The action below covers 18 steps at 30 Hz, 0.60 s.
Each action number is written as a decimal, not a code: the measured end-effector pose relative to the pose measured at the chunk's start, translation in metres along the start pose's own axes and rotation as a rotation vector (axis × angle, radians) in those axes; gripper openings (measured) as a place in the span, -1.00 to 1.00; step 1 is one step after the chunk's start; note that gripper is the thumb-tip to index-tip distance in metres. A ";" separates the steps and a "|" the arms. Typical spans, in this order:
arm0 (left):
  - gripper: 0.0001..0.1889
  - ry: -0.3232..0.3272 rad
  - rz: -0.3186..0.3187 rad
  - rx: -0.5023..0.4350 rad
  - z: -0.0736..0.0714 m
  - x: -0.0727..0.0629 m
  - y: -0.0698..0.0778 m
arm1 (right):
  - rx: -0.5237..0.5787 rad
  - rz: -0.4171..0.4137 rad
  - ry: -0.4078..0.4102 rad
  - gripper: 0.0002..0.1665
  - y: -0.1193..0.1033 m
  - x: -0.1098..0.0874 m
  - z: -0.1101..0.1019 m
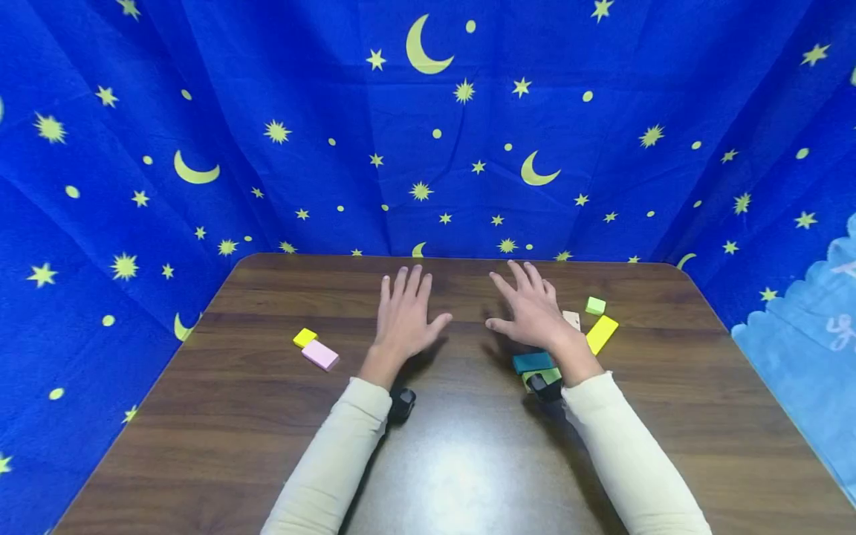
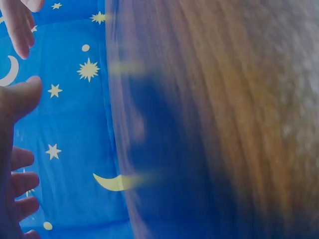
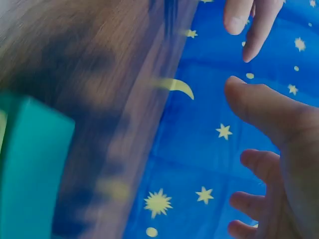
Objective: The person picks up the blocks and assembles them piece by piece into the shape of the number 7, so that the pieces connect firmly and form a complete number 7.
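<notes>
Over the middle of the table my left hand [image 1: 404, 319] is held with its fingers spread and nothing in them. Nearest to it on the left lie a pink block [image 1: 320, 355] and a small yellow block [image 1: 305, 338], touching or nearly so. My right hand [image 1: 533, 312] is likewise spread and holds nothing. Beneath its wrist sit a teal block [image 1: 533, 362] and a light green block [image 1: 530, 383], partly covered by the wrist camera. The teal block [image 3: 42, 164] also shows large in the right wrist view. A pale block [image 1: 571, 319] is half hidden behind the right hand.
To the right of that hand lie a long yellow block [image 1: 602, 334] and a small lime green block [image 1: 595, 305]. The brown wooden table [image 1: 234, 438] ends at a blue curtain [image 1: 321, 89] with moons and stars. A light blue cloth [image 1: 802, 357] hangs at right.
</notes>
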<state>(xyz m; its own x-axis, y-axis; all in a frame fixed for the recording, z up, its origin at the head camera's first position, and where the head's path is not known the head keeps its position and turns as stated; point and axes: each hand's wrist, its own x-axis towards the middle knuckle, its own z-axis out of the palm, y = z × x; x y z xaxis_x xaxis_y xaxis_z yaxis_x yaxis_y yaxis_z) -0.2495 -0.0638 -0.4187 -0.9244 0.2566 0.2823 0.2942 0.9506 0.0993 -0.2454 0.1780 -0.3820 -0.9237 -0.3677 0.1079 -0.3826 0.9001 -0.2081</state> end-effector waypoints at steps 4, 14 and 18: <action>-0.22 -0.006 0.093 -0.001 -0.004 -0.001 0.001 | -0.008 -0.036 0.008 -0.04 0.005 -0.012 -0.006; -0.38 0.030 0.377 0.003 -0.022 -0.019 0.003 | -0.048 -0.115 -0.029 -0.13 0.021 -0.064 -0.014; -0.41 0.032 0.448 0.006 -0.026 -0.031 0.002 | -0.061 -0.148 0.010 -0.20 0.030 -0.080 -0.014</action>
<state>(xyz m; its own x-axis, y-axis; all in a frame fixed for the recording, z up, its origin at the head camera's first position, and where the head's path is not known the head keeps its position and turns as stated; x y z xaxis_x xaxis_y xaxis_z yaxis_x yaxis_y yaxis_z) -0.2142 -0.0738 -0.4027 -0.6982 0.6377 0.3254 0.6623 0.7479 -0.0448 -0.1830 0.2373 -0.3835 -0.8570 -0.4951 0.1428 -0.5121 0.8490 -0.1299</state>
